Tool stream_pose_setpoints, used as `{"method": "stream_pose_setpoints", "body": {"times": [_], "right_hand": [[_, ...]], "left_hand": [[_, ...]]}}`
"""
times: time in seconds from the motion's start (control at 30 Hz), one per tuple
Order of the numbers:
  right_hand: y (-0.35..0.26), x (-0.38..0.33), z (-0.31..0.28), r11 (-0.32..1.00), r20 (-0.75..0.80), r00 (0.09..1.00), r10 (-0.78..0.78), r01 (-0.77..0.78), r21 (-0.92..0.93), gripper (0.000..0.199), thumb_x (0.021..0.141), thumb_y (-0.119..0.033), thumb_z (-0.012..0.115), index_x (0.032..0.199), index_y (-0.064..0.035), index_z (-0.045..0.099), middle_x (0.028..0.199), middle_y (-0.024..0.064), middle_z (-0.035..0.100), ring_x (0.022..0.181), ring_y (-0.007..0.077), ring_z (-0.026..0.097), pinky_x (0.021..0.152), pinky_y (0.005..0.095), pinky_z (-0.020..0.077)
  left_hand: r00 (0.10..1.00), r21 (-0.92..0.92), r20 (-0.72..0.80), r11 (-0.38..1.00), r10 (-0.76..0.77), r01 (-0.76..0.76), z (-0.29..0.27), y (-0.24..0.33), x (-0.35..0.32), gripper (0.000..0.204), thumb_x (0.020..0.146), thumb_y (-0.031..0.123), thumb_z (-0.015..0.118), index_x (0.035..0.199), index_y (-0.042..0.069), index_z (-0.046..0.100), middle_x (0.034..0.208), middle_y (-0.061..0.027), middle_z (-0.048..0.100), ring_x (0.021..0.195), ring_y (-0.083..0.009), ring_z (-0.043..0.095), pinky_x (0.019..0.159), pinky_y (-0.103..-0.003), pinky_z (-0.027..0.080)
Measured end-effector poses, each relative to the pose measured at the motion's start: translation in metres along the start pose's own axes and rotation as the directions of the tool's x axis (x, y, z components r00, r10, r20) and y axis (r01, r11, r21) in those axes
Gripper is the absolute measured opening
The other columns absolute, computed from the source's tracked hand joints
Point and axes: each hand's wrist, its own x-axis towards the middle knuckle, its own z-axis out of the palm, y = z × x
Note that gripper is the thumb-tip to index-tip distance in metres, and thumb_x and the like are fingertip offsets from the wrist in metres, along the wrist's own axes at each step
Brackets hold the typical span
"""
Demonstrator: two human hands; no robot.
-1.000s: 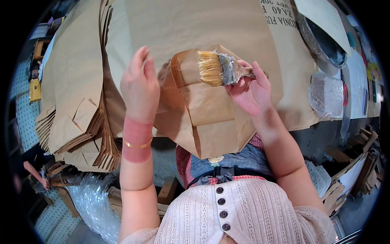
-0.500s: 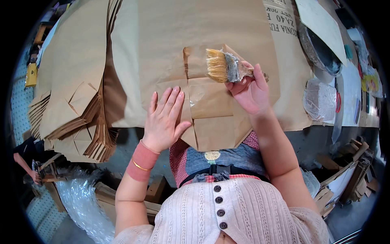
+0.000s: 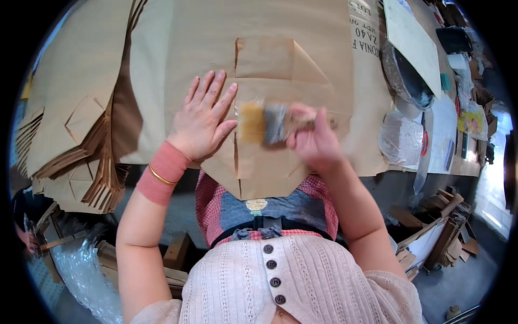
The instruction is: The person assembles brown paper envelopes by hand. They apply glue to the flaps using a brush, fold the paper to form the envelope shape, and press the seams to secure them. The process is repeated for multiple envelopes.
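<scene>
A brown kraft paper bag (image 3: 270,59) lies flat on the table, its near end folded into panels with flaps. My left hand (image 3: 202,113) rests open on the paper at the left side of that folded end, fingers spread. In my right hand (image 3: 315,135) is a wide paintbrush (image 3: 275,123) with yellowish bristles and a whitish coating on its ferrule, gripped by the handle. Its bristles point left, over the middle of the folded end, and look smeared by motion. Whether they touch the paper I cannot tell.
Folded paper bags (image 3: 70,140) are stacked at the left. On the right stand a dark tub (image 3: 404,75) partly under a white board (image 3: 415,43), a plastic-wrapped block (image 3: 399,137) and a long knife blade (image 3: 423,162). Cardboard scraps (image 3: 442,216) lie below the table at right.
My right hand has brought the brush down toward me and left, over the folded panels. My left hand stays spread on the paper. The whole view has shifted somewhat.
</scene>
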Motion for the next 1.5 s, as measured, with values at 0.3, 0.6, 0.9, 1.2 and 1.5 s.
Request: {"method": "stream_pose_setpoints", "body": {"times": [0.3,0.6,0.9,1.2,1.5], "right_hand": [[-0.052,-0.067,0.095,-0.569,0.404,0.914,0.028,0.347,-0.746,0.033,0.079,-0.007,0.069,0.111,-0.0009,0.062,0.097,0.009,0.063,0.077,0.0244,0.063,0.064,0.0338,0.0525],[0.001,-0.078,0.066,-0.51,0.513,0.85,0.122,0.497,-0.702,0.022,0.078,-0.01,0.071,0.097,-0.0016,0.063,0.082,0.0053,0.053,0.068,0.0196,0.06,0.055,0.0337,0.0504],[0.033,-0.023,0.108,0.46,-0.175,0.885,-0.432,0.049,-0.886,0.01,0.089,-0.008,0.063,0.082,-0.0003,0.065,0.076,0.0097,0.067,0.063,0.0129,0.063,0.056,0.0252,0.0495],[0.08,-0.022,0.07,0.261,-0.236,0.791,-0.564,-0.101,-0.96,0.01,0.081,0.0,0.064,0.072,-0.0002,0.06,0.068,0.0088,0.06,0.059,0.0181,0.061,0.057,0.0304,0.0486],[0.05,-0.06,0.087,-0.227,0.113,0.83,-0.547,-0.017,-0.974,0.008,0.076,0.002,0.067,0.071,-0.0021,0.062,0.073,0.0107,0.063,0.064,0.0236,0.06,0.06,0.0328,0.0487]], "left_hand": [[1.0,0.075,-0.025,0.997,0.006,-0.004,0.006,-0.001,-0.002,0.065,0.096,0.042,0.047,0.151,0.009,0.035,0.156,-0.0208,0.03,0.144,-0.0392,0.027,0.119,-0.05,0.017],[0.997,0.165,-0.071,0.986,0.006,0.005,0.015,-0.001,-0.003,0.063,0.097,0.048,0.045,0.15,0.012,0.038,0.154,-0.0175,0.035,0.142,-0.0357,0.031,0.118,-0.05,0.018],[0.985,-0.263,-0.143,0.956,0.095,-0.13,0.006,-0.036,0.008,0.04,0.098,0.027,0.052,0.132,0.006,0.058,0.142,-0.018,0.05,0.136,-0.0318,0.042,0.115,-0.041,0.032],[0.937,-0.127,-0.327,0.977,0.122,-0.171,0.029,-0.033,0.008,0.033,0.095,0.026,0.059,0.122,0.008,0.065,0.134,-0.0163,0.058,0.128,-0.0347,0.049,0.108,-0.042,0.04],[0.939,-0.073,-0.324,0.986,0.116,-0.147,0.033,-0.034,0.007,0.036,0.095,0.022,0.06,0.13,0.011,0.062,0.139,-0.0141,0.055,0.13,-0.034,0.048,0.108,-0.041,0.041]]}}
